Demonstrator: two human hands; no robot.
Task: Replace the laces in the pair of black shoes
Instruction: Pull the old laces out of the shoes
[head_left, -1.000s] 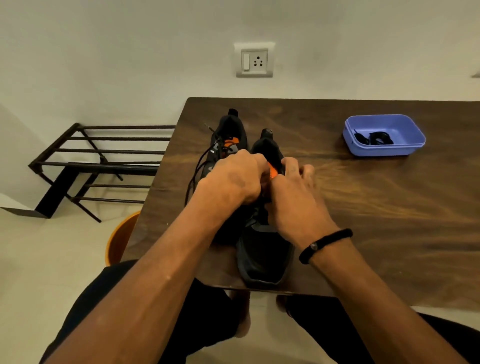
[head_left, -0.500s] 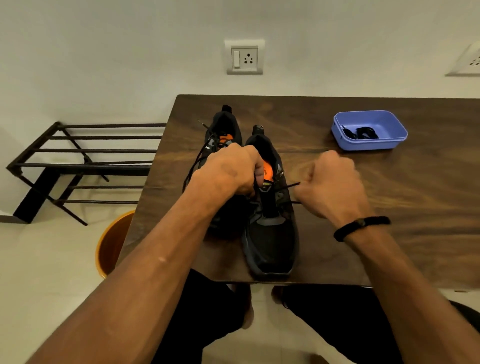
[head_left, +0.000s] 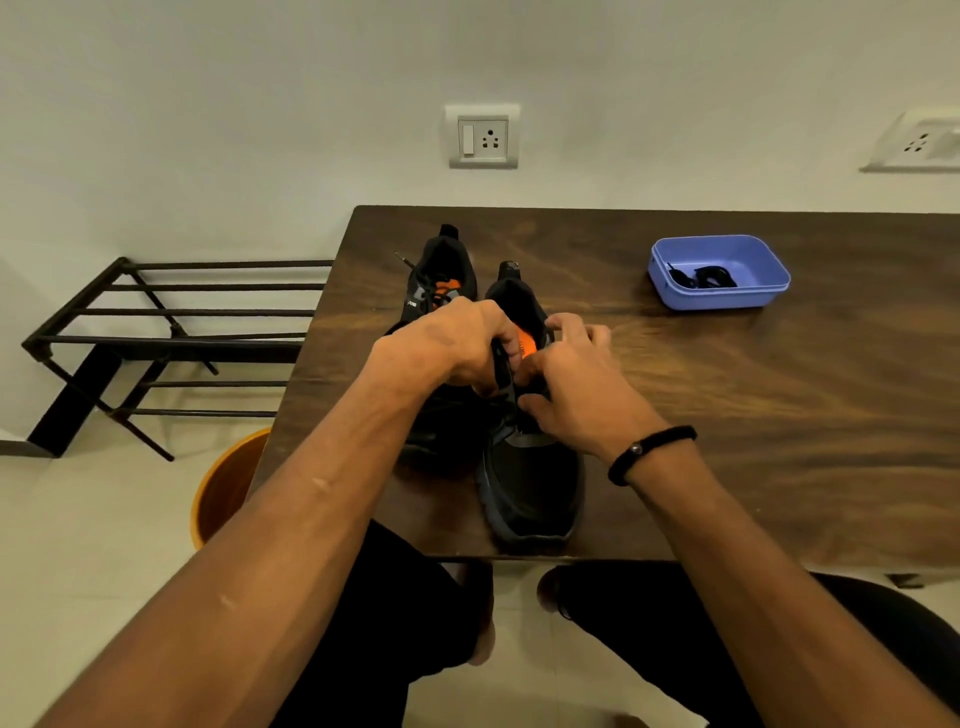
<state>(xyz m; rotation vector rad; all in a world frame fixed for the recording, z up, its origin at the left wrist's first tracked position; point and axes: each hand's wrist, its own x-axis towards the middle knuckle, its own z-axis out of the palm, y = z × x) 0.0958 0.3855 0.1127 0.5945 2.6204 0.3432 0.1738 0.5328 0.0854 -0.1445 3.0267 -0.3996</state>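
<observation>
At the near-left part of the counter (head_left: 779, 415), both hands are working at the throat of the right-hand black shoe (head_left: 530, 483), toe pointing toward the person.

Change vs. 0.5 s ago: the right hand (head_left: 576, 395) was then out to the side, fisted, drawing a lace strand taut away from the shoe. It is now sitting back against the shoe's upper, w/ thumb & forefinger pinching at the eyelet row beside the orange tongue (head_left: 525, 345). Fingers are curled narrow; what they are pinching is too small to confirm, prob. the lace. The left hand (head_left: 457, 345) is staying where it was, fingers closed over the opposite side of the tongue area, apparently bracing the shoe; its grip contents are hidden.

Meaning for task: one pull stroke is judged complete, and the right hand is returning for the next eyelet. Whether the lace is coming out or going in cannot be told from this view.

Other items:
- Second black shoe (head_left: 441, 286): standing just beside the first, further back, partly covered by the left hand, w/ loose lace still showing at the collar.
- Blue tray (head_left: 722, 299): well apart at the counter's far side, holding a coiled black lace (head_left: 709, 275), judged a spare.

Progress est.: early-to-mid; both shoes are needing more work.
</observation>
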